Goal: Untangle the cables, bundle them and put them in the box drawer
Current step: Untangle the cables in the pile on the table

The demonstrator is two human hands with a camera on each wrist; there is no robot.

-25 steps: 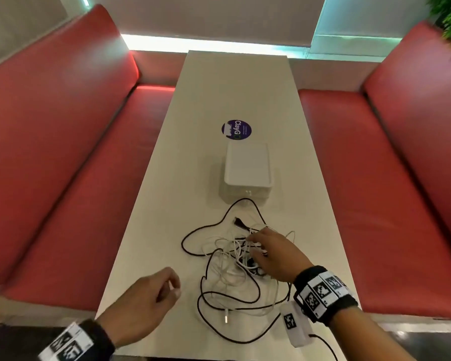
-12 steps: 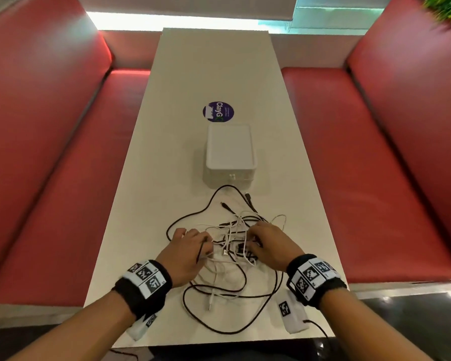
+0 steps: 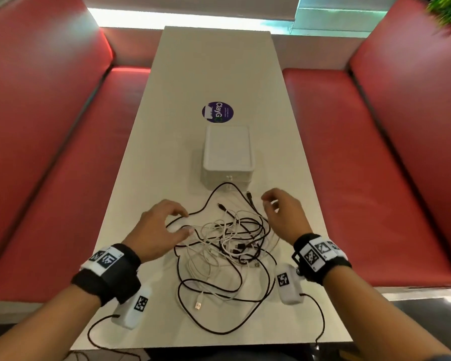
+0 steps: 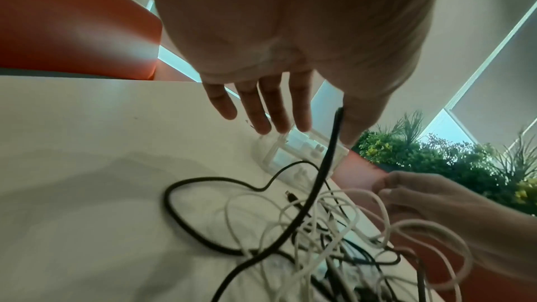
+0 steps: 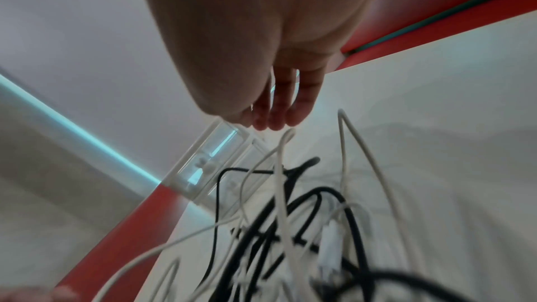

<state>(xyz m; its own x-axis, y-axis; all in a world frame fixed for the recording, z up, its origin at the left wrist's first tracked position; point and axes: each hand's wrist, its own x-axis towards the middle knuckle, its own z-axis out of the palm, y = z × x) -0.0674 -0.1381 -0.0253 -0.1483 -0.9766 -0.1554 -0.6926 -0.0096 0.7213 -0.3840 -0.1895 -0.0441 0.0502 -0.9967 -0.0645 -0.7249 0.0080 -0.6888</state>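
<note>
The tangled cables point(image 3: 227, 238) lay on the table point(image 3: 214, 74) between the two hands. The left hand point(image 3: 156, 230) hovered at their left edge, fingers spread and relaxed, holding nothing. The right hand point(image 3: 284, 217) hung loosely curled at their right edge, gripping nothing. The box point(image 3: 228, 152) stood just beyond both hands' fingertips, its drawer closed.

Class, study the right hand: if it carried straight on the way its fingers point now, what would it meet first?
Probably the clear box drawer. In the right wrist view the right hand points its fingers at the box's front, just past the tangled cables. Depth is unclear; thin white loops may brush it first.
</note>
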